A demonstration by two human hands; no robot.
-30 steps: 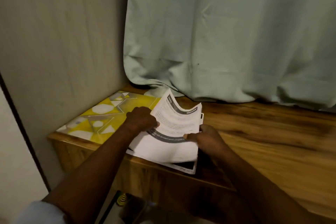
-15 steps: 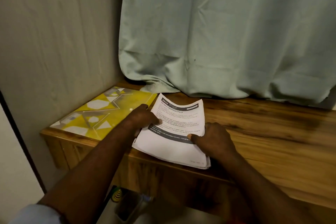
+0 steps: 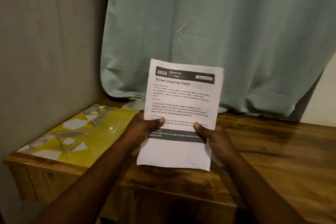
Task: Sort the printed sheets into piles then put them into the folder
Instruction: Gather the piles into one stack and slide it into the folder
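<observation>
A stack of printed sheets (image 3: pixel 181 96) stands upright in front of me, lifted off the wooden desk; the top page reads "Screen Cleaning Check". My left hand (image 3: pixel 143 131) grips its left edge with the thumb on the front. My right hand (image 3: pixel 216 142) grips the right edge the same way. A yellow folder (image 3: pixel 72 132) with white and grey geometric shapes lies flat on the desk's left end, against the wall. How many sheets are in the stack cannot be seen.
The wooden desk (image 3: pixel 272 160) stretches to the right. A pale green curtain (image 3: pixel 200 32) hangs behind it down to the desktop. A grey wall (image 3: pixel 45 42) bounds the left side.
Both hands have lifted the sheets from lying flat on the desk to upright in the air. The view has moved closer.
</observation>
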